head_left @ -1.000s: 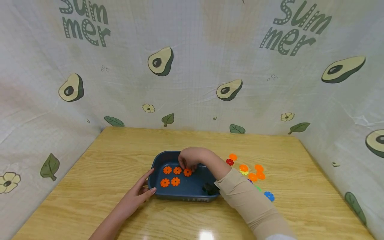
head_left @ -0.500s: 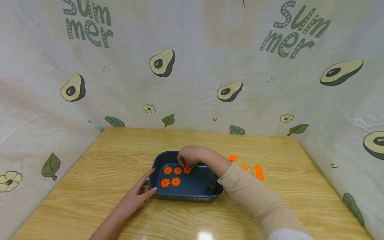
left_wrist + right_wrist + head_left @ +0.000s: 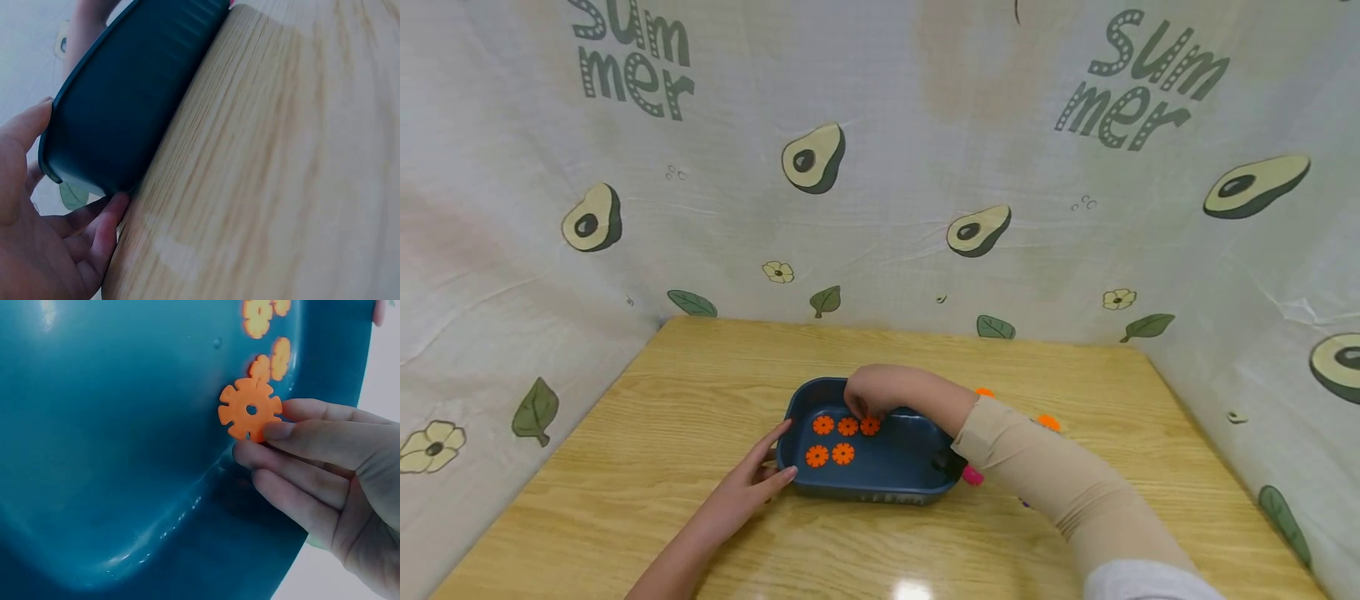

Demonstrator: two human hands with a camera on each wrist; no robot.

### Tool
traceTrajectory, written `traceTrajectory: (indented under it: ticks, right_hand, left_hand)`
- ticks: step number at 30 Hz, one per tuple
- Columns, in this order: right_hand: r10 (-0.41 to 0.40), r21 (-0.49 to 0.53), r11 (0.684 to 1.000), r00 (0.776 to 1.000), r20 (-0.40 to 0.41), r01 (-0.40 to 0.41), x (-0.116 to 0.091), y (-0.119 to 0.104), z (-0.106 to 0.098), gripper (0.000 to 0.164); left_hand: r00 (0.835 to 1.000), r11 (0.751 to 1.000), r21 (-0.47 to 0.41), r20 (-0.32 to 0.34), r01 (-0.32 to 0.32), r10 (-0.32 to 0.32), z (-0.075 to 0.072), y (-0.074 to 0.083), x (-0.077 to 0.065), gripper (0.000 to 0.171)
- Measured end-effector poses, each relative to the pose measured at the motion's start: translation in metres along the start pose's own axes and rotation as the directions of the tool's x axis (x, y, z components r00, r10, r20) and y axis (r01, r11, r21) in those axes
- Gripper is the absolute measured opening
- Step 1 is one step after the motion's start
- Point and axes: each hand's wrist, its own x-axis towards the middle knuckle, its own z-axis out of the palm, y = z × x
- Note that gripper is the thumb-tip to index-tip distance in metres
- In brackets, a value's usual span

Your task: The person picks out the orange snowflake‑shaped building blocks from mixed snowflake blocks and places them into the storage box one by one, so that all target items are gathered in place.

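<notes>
A dark blue plastic tub (image 3: 895, 482) sits on the wooden table. My left hand (image 3: 747, 483) grips its left end, finger and thumb spread at the rim; in the left wrist view the lower fingers (image 3: 115, 209) curl against the outer wall by its base. Reaching into the tub, my right hand (image 3: 880, 390) pinches an orange notched building disc (image 3: 250, 409) with a centre hole, between thumb and fingers. The disc is tilted, face toward the right wrist camera. More orange discs lie in rows on the tub's floor, such as one disc (image 3: 817, 456) at front left.
A dark object (image 3: 949, 463) shows at the tub's right end, under the right forearm. Loose discs lie right of the tub, including a pink disc (image 3: 973, 475) and an orange disc (image 3: 1048, 423), mostly hidden by the sleeve (image 3: 1060, 483). Printed cloth (image 3: 880, 167) hangs around the table.
My right forearm has swung slightly outward and now covers more of the loose discs; a pink one shows by the tub. The pinched disc has shifted slightly; the left hand keeps its place.
</notes>
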Motion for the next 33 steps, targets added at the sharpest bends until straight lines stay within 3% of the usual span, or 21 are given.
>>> traceTrajectory:
  ticks: [11,19,23,29,33]
  right_hand:
    - [-0.02,-0.14,0.99,0.999,0.035,0.025,0.01,-0.002,0.008,0.025]
    - [-0.037,-0.265,0.963,0.998,0.04,0.047,0.013,-0.008,0.01,0.046]
    - [-0.048,-0.293,0.955,0.998,0.029,0.054,0.011,-0.01,0.006,0.041]
    - [-0.017,-0.244,0.969,0.997,0.073,0.035,0.009,-0.007,0.005,0.022]
    - [-0.012,-0.238,0.971,0.996,0.083,0.031,0.009,-0.005,0.006,0.018]
  left_hand:
    - [1.0,1.0,0.01,-0.009,-0.001,0.001,0.0,0.002,0.0,0.065]
    - [1.0,1.0,0.005,-0.004,-0.005,0.005,0.001,0.001,-0.001,0.066]
    - [1.0,1.0,0.007,-0.007,-0.005,0.005,0.001,0.001,0.0,0.066]
    - [1.0,1.0,0.013,-0.01,-0.004,0.004,0.0,0.001,-0.001,0.065]
    - [1.0,1.0,0.012,-0.01,0.0,0.0,0.0,0.001,-0.001,0.066]
